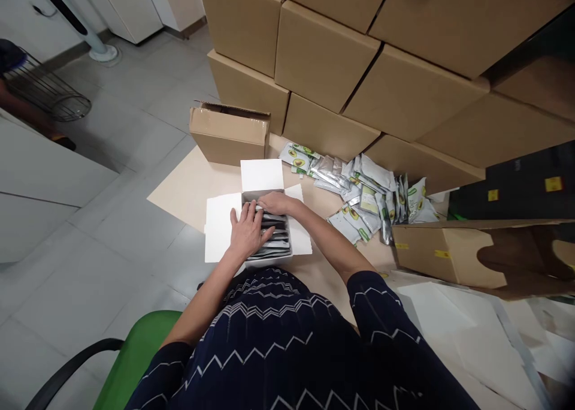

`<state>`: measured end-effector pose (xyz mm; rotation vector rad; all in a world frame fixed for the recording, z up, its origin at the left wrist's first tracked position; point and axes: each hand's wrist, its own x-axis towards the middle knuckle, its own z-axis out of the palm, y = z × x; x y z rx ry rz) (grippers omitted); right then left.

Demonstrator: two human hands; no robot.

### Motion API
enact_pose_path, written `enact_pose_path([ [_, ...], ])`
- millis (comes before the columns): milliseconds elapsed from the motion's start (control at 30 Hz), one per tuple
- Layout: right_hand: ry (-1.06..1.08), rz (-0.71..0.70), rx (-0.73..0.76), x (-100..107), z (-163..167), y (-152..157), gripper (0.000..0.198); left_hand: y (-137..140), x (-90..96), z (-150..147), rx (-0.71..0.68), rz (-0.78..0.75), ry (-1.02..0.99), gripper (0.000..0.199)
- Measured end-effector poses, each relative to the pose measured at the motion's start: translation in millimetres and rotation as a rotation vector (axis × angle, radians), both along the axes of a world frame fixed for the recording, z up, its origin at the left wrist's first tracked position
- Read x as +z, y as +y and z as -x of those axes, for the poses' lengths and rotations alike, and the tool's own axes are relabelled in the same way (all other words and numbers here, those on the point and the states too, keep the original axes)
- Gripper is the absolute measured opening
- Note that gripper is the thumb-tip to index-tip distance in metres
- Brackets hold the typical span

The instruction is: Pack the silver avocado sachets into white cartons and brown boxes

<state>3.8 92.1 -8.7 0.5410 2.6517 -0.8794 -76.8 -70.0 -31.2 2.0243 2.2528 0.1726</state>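
Note:
A small white carton [223, 230] stands before me with its flaps folded out. Inside it, a row of flat silvery packets [275, 236] is packed on edge. My left hand [248, 233] lies over the carton's left side, fingers spread and touching the packets. At the far end of the row, my right hand [275, 203] reaches in with its fingers curled at a pale packet edge [259, 207]; its fingertips are partly hidden. To the right, a loose pile of white and green pouches [359, 188] with avocado pictures lies on the table [179, 185].
Stacked brown cartons [326, 62] wall off the table's back. An open brown box [229, 134] stands behind the white carton. On the right are a torn cardboard box [449, 257] and white flat cardboard [458, 326]. A green chair [139, 356] is at lower left.

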Motion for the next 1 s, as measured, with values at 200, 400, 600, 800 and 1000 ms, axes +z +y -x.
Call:
enact_pose_path([
  [200, 0.520, 0.250, -0.574, 7.7, -31.1, 47.2, 0.040, 0.0, -2.8, 1.5, -0.004, 0.009, 0.002, 0.062],
  [400, 0.102, -0.285, -0.961, -32.1, -77.3, 139.5, 0.037, -0.2, -2.3, 1.8, 0.001, 0.008, 0.000, 0.060],
  [600, -0.278, -0.353, -0.800, -79.3, -87.4, 184.0, 0.040, -1.1, -2.5, 2.8, 0.006, 0.012, 0.007, 0.059],
  [800, -0.163, -0.266, -0.880, -89.5, -65.1, 205.9, 0.046, -1.9, -4.0, 3.4, 0.005, 0.015, 0.028, 0.057],
  [1000, 0.450, 0.069, -1.134, -89.9, -99.2, 170.5, 0.040, -1.1, -2.3, 2.5, 0.013, 0.035, 0.021, 0.058],
])
